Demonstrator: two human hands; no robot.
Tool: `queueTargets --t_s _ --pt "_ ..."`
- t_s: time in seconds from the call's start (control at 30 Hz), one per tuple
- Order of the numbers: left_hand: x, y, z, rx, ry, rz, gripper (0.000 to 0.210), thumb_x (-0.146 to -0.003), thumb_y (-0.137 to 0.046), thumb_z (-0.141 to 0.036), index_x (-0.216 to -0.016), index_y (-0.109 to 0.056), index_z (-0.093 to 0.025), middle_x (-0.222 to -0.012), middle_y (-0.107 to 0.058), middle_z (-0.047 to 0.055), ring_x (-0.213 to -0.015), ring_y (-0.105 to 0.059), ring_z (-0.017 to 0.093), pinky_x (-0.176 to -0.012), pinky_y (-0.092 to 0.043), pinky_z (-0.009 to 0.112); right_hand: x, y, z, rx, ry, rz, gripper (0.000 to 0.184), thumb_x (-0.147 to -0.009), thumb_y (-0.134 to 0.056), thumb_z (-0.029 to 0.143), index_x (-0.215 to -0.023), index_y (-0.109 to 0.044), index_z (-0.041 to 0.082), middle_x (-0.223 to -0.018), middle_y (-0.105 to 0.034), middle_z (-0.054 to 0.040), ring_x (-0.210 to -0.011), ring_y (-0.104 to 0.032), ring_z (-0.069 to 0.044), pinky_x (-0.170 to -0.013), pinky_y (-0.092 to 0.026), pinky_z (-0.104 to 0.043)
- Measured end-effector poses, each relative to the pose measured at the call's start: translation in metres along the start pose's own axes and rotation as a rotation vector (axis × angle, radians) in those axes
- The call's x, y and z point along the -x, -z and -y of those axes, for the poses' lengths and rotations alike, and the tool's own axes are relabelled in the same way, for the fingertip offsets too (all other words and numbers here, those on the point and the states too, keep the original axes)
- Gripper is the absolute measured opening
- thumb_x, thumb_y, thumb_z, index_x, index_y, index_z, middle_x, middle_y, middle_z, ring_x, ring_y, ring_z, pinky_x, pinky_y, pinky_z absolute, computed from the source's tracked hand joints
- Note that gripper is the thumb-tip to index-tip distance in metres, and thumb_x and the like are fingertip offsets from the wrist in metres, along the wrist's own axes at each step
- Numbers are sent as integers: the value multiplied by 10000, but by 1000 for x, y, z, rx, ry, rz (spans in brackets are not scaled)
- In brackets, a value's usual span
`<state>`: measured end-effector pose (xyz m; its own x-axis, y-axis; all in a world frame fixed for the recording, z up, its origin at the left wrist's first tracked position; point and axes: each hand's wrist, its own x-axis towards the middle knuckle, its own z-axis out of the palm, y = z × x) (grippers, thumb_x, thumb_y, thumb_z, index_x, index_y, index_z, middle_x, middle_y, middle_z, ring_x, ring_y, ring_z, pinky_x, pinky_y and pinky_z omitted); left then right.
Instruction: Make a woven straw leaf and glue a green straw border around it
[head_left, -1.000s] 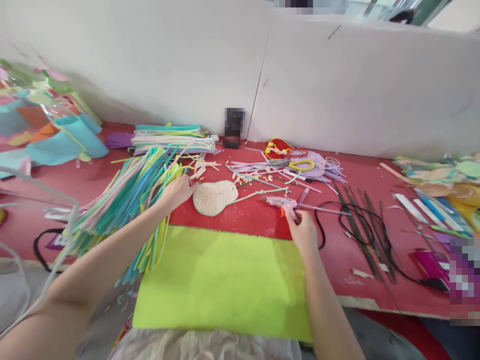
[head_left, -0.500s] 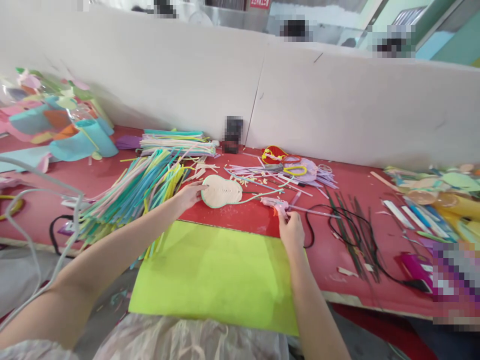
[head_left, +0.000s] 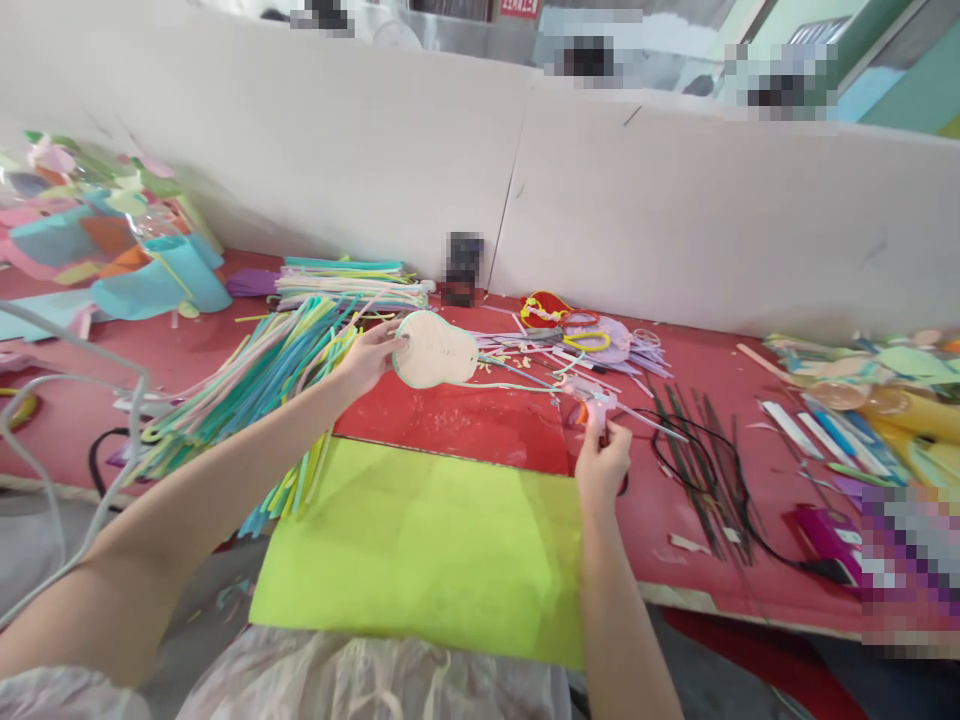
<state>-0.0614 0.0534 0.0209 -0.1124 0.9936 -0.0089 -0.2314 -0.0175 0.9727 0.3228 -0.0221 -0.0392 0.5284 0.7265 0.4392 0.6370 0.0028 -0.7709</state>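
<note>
White partition wall (head_left: 300,150) at the back, red surface (head_left: 649,530) in front, and from the left we get folded blue felt (head_left: 161,285), then a thick fan of pastel strips (head_left: 247,390) running beneath the left forearm. Next comes the left hand (head_left: 371,358), fingers pinching the rounded near end of a cream sole-shaped piece (head_left: 433,352)! That piece sits directly right of those fingers, long axis running left to right and dipping slightly rightward; the left hand is clearly the nearer one. A pale green strand (head_left: 510,386) trails off its lower edge towards the nozzle of a pink glue gun (head_left: 592,395); whether they touch, I can't tell. Right hand (head_left: 604,455) has its fingers closed round the gun's grip, well apart from the sole piece, which lies to their left and farther up the surface. Beyond, dark thin sticks (head_left: 697,470) and a black cord (head_left: 787,560).
</note>
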Motion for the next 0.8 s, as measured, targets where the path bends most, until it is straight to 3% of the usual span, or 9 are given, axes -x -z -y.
queueTargets --t_s 0.17,0.4,0.5,0.67,0.8 --pt "0 9 -28 26 -17 125 483 -734 -740 -211 -1208 -650 -190 -1033 -710 73 -769 -646 114 -665 -522 188 -2 4 4 -75 -33 -93 513 -874 -467 634 -1032 -552 152 -792 -654 -95 -610 -620 -189 -666 -479 -310" --pt "5 15 -42 13 97 205 461 -765 -707 -160 -1223 -656 -174 -1001 -728 90 -857 -694 173 -771 -564 241 -3 5 4 -51 -46 -88 587 -856 -426 698 -1031 -563 155 -812 -649 -96 -593 -606 -180 -640 -482 -308" --pt "7 12 -36 2 156 275 466 -749 -713 -151 -1212 -663 -159 -1028 -722 112 -887 -697 203 -790 -569 276 -4 4 2 -66 -80 -60 603 -851 -434 703 -1063 -557 152 -753 -638 -65 -557 -594 -175 -629 -481 -306" --pt "2 -2 -12 -84 329 415 407 -699 -754 -132 -1104 -710 -139 -999 -728 127 -861 -695 211 -747 -560 281 -2 3 4 -10 -34 -104 587 -849 -443 701 -1016 -589 159 -822 -652 -97 -626 -606 -190 -684 -475 -319" --pt "-15 -6 13 -172 430 369 217 -747 -729 -242 -925 -741 -118 -888 -740 138 -783 -687 205 -680 -545 273 -1 4 7 -9 -38 -78 544 -869 -448 669 -1019 -588 165 -766 -637 -71 -625 -608 -188 -684 -473 -311"
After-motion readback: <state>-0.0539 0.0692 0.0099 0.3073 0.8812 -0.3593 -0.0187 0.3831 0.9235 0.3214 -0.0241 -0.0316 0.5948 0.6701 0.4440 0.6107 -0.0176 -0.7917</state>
